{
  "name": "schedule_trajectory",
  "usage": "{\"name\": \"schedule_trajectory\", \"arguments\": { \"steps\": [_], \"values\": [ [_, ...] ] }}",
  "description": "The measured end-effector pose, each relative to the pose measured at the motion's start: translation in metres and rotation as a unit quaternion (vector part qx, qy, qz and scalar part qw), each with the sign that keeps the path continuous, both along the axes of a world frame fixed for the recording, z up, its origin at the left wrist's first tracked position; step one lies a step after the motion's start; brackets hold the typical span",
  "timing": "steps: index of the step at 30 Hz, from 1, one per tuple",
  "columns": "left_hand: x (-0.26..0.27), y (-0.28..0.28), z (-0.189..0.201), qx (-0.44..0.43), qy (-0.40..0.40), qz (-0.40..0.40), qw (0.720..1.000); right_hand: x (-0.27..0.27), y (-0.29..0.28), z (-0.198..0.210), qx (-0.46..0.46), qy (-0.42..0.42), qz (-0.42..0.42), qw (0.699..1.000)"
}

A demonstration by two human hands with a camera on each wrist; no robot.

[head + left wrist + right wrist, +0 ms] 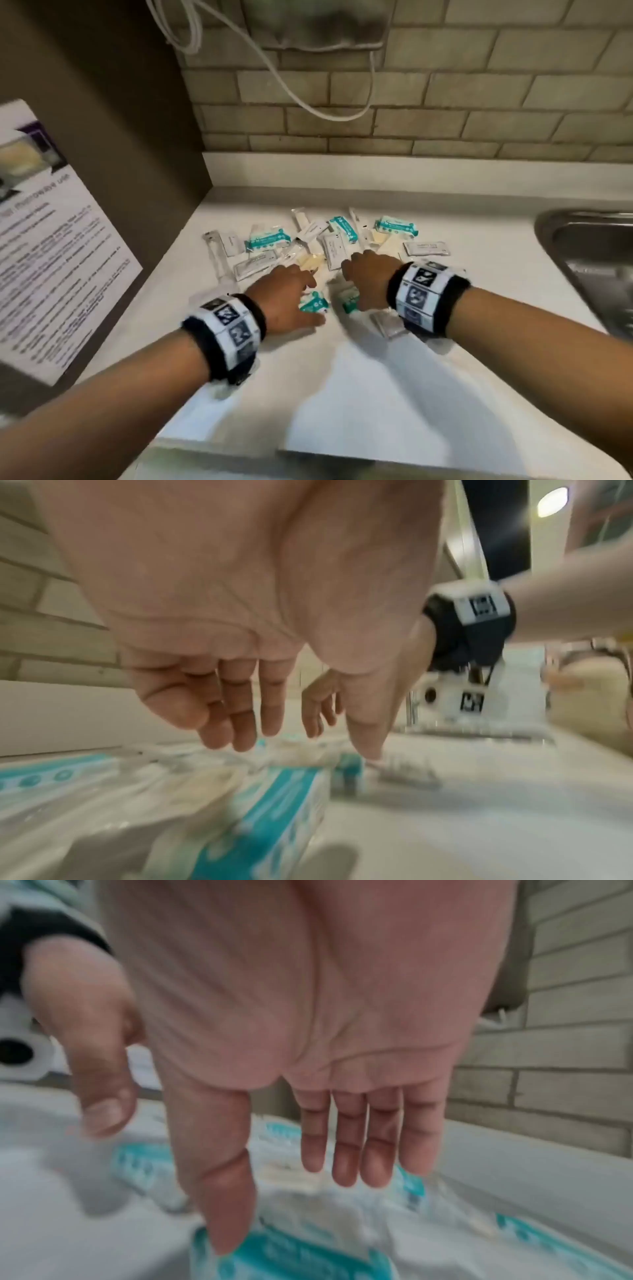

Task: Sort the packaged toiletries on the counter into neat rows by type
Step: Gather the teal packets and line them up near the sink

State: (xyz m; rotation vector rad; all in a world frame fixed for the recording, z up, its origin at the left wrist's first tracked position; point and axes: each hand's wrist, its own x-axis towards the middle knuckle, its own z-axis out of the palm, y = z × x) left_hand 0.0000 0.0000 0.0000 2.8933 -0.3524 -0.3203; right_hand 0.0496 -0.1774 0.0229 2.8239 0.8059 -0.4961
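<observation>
A loose pile of packaged toiletries lies on the white counter: teal-and-white packets, plain white sachets and clear-wrapped cream items. Both hands hover palm down over the near side of the pile. My left hand has relaxed fingers, and a teal packet lies under its thumb side. My right hand is also open; in the right wrist view its thumb tip touches a teal packet. In the left wrist view the left hand holds nothing.
A steel sink is set into the counter at the right. A brick-tile wall with a hanging white cable stands behind. A brown cabinet side bearing a printed sheet closes the left. The counter's front edge is near.
</observation>
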Motion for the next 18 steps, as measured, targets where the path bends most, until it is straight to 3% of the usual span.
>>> {"name": "schedule_trajectory", "arguments": {
  "steps": [2, 5, 9, 13, 16, 18],
  "values": [
    [0.009, -0.008, -0.01, 0.083, 0.025, 0.003, 0.996, 0.006, 0.004, -0.008, -0.044, -0.005, -0.01, 0.999],
    [0.021, -0.013, -0.024, 0.112, 0.053, -0.013, 0.992, 0.014, 0.003, -0.019, -0.068, 0.013, 0.013, 0.997],
    [0.034, -0.007, -0.015, 0.032, 0.042, 0.004, 0.999, 0.025, 0.003, -0.009, -0.041, 0.057, 0.027, 0.997],
    [0.066, 0.005, 0.012, -0.146, 0.062, 0.059, 0.986, 0.058, 0.003, 0.018, 0.101, 0.131, -0.058, 0.984],
    [0.1, 0.022, 0.024, -0.185, 0.019, 0.102, 0.977, 0.098, 0.012, 0.027, 0.184, 0.073, -0.081, 0.977],
    [0.125, 0.036, 0.025, -0.16, -0.044, 0.126, 0.978, 0.126, 0.021, 0.023, 0.201, -0.003, -0.115, 0.973]
  ]
}}
